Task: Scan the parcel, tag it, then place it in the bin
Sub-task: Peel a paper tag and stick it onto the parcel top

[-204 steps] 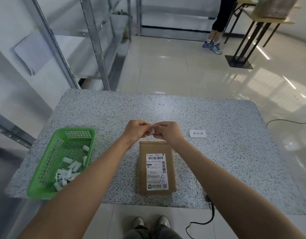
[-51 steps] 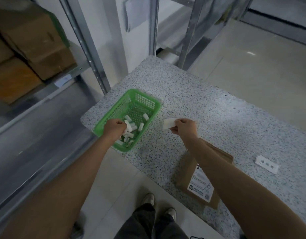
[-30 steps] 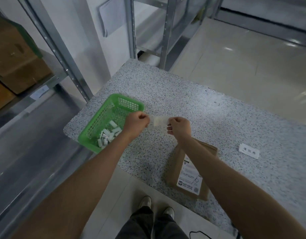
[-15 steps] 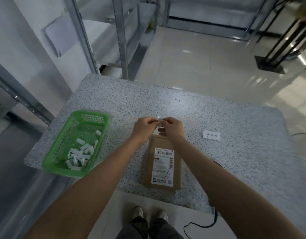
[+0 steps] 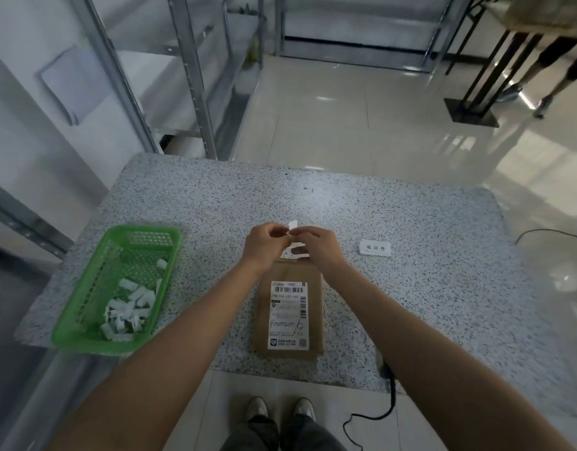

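Both hands pinch one small white tag (image 5: 293, 247) — left hand (image 5: 264, 247) and right hand (image 5: 318, 250) closed on it, apparently peeling its backing — just beyond the far end of the brown parcel (image 5: 288, 315).

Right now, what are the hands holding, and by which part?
Both hands, left and right, pinch a small white paper tag between fingertips, at its opposite sides, above the parcel.

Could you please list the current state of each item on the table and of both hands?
Brown paper parcel: flat, label up, untagged.
Small white sticker tag: pinched by both hands, over the parcel's far end.
Green plastic basket: holds white paper scraps.
White printed card: flat on the table.
Left hand: grip closed.
Right hand: grip closed.
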